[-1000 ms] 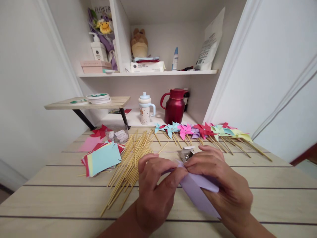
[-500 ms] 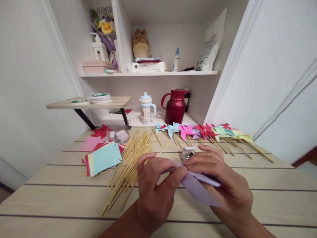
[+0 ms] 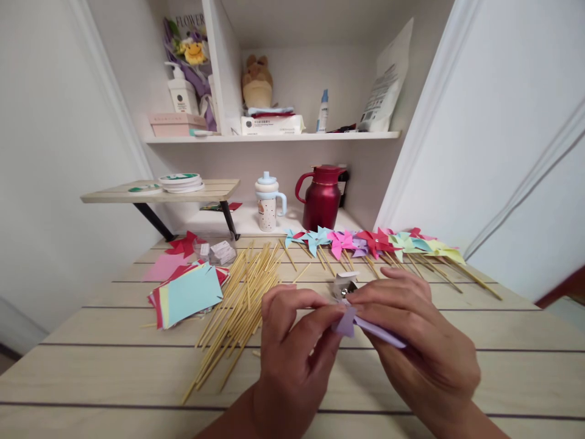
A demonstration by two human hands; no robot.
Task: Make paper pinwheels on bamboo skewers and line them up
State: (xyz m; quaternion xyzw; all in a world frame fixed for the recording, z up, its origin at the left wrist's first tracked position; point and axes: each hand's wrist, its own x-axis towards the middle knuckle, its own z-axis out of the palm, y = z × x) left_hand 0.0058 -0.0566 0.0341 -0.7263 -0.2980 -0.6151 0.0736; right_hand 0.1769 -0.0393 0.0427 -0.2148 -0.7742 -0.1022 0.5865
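Both of my hands meet over the wooden table (image 3: 114, 372) on a folded lilac paper (image 3: 365, 326). My left hand (image 3: 297, 347) pinches the paper's left corner between thumb and fingertips. My right hand (image 3: 420, 347) is closed over the rest of the paper, so most of it is hidden. A loose heap of thin wooden sticks (image 3: 242, 299) lies just left of my hands. A small white box with metal pins (image 3: 343, 285) sits right behind my fingers.
A stack of coloured paper squares (image 3: 187, 292) lies at the left. A row of finished paper pinwheels (image 3: 375, 244) runs along the back right. A red jug (image 3: 322, 195) and a spouted cup (image 3: 267, 201) stand at the wall.
The lilac paper has been folded up smaller and now mostly sits inside my right hand. Both hands have stayed in the same place.
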